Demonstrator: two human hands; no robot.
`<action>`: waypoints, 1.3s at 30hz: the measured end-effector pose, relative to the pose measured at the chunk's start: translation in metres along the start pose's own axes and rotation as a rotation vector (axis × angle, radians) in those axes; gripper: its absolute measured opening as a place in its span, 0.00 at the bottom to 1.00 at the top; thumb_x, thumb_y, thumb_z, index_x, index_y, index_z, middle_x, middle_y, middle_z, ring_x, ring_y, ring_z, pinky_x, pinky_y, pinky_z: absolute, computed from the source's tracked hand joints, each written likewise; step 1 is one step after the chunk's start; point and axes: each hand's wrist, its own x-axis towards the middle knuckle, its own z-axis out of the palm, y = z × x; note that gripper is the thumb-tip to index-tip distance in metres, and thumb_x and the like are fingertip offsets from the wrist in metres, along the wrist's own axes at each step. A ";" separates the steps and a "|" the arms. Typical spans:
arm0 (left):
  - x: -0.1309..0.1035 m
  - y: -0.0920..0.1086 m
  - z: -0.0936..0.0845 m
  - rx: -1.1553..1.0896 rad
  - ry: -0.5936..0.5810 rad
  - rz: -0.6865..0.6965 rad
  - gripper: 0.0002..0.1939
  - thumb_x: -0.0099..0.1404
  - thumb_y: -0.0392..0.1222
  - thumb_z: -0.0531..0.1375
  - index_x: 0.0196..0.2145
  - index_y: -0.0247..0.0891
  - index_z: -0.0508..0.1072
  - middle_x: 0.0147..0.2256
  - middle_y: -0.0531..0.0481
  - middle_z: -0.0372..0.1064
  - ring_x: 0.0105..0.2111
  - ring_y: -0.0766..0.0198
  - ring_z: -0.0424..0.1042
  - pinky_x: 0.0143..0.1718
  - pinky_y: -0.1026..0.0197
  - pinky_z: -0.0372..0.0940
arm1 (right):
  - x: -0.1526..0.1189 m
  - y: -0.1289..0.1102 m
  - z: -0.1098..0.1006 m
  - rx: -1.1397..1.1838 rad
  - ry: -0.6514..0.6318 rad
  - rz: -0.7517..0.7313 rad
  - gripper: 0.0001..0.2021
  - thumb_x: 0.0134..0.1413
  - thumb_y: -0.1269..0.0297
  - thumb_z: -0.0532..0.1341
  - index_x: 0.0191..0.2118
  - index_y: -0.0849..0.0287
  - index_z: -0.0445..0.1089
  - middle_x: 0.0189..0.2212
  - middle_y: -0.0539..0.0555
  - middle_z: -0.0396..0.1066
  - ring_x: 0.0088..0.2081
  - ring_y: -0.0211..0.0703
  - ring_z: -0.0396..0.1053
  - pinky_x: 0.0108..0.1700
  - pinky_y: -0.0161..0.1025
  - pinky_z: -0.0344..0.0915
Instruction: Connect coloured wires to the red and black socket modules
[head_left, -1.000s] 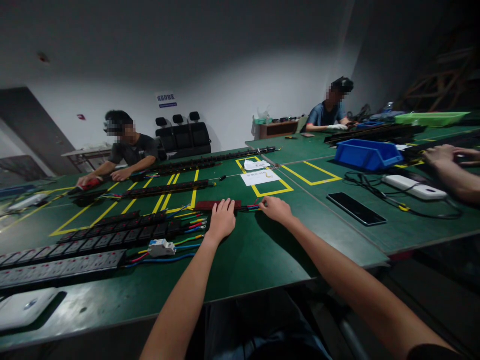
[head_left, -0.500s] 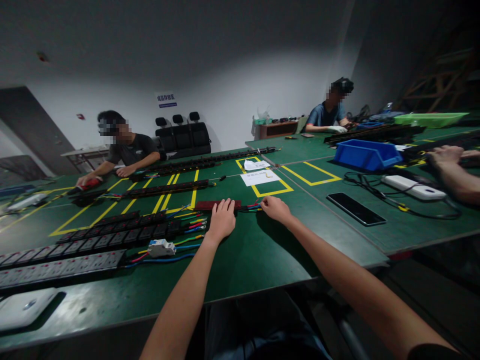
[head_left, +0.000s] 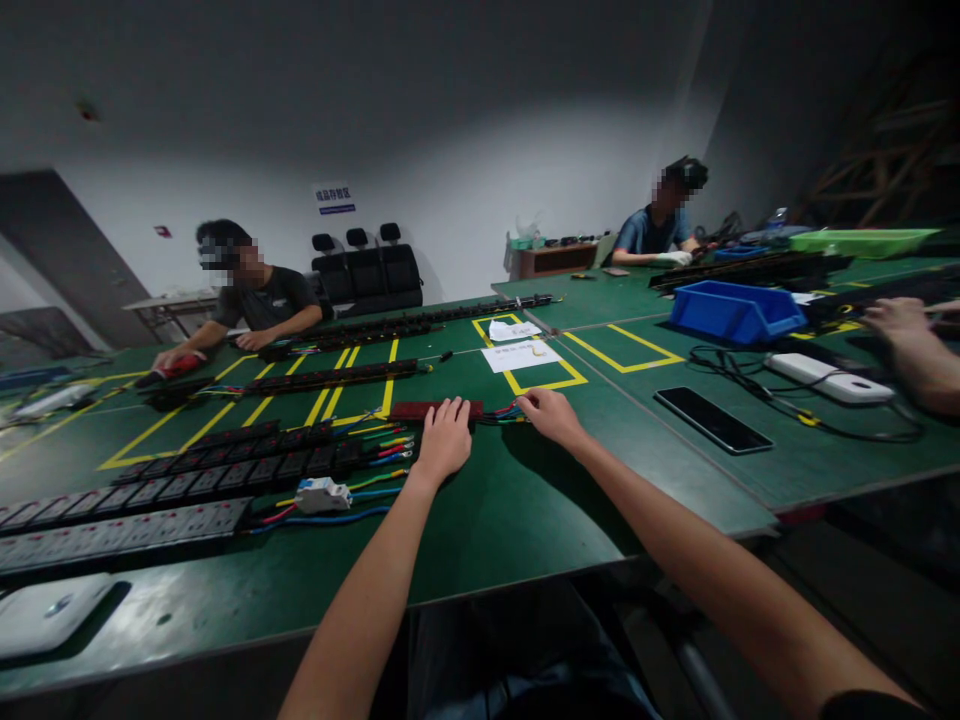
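Observation:
A dark red strip (head_left: 409,410) lies on the green table, and coloured wires (head_left: 504,413) come out of its right end. My left hand (head_left: 447,440) rests over the right part of the strip, fingers pointing forward and laid on it; whether they wrap round it is hard to tell. At the right, my right hand (head_left: 551,415) has its fingers closed on the far ends of the wires. Its fingertips partly hide the wire ends.
Power strips (head_left: 127,535) with wires and a small white breaker (head_left: 322,495) lie at the left. Ahead are paper sheets (head_left: 517,357). A phone (head_left: 712,420), blue bin (head_left: 735,311) and black cables are at the right. Two people sit across; another person's hand (head_left: 900,325) is at the right edge.
My right hand has shifted very slightly left along the wires. My left hand has stayed on the red strip. The other person's hand at the right edge has moved a little.

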 end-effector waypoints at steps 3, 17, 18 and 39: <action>0.000 0.000 -0.001 -0.009 -0.009 -0.001 0.30 0.74 0.38 0.50 0.72 0.35 0.59 0.71 0.39 0.57 0.72 0.48 0.55 0.72 0.39 0.52 | -0.005 -0.005 -0.005 -0.103 0.002 0.032 0.19 0.71 0.54 0.54 0.38 0.56 0.80 0.40 0.58 0.81 0.41 0.46 0.76 0.36 0.34 0.58; -0.001 0.002 -0.004 -0.013 -0.004 0.005 0.30 0.74 0.38 0.50 0.72 0.34 0.59 0.71 0.38 0.57 0.72 0.48 0.55 0.72 0.39 0.52 | -0.009 -0.012 -0.011 -0.159 -0.057 0.059 0.23 0.72 0.49 0.51 0.39 0.55 0.80 0.41 0.59 0.81 0.42 0.50 0.77 0.37 0.36 0.60; -0.001 0.002 -0.003 -0.011 -0.001 0.006 0.30 0.74 0.38 0.50 0.72 0.34 0.59 0.71 0.38 0.57 0.72 0.48 0.56 0.72 0.39 0.52 | -0.009 -0.011 -0.010 -0.159 -0.060 0.059 0.23 0.72 0.49 0.51 0.39 0.55 0.80 0.41 0.59 0.81 0.42 0.49 0.77 0.37 0.36 0.60; 0.001 0.001 0.000 -0.027 -0.007 0.016 0.30 0.75 0.40 0.49 0.73 0.35 0.58 0.72 0.39 0.56 0.72 0.48 0.54 0.72 0.40 0.50 | -0.009 -0.009 -0.011 -0.183 -0.094 0.072 0.22 0.71 0.48 0.52 0.41 0.55 0.79 0.44 0.60 0.80 0.43 0.50 0.76 0.40 0.37 0.62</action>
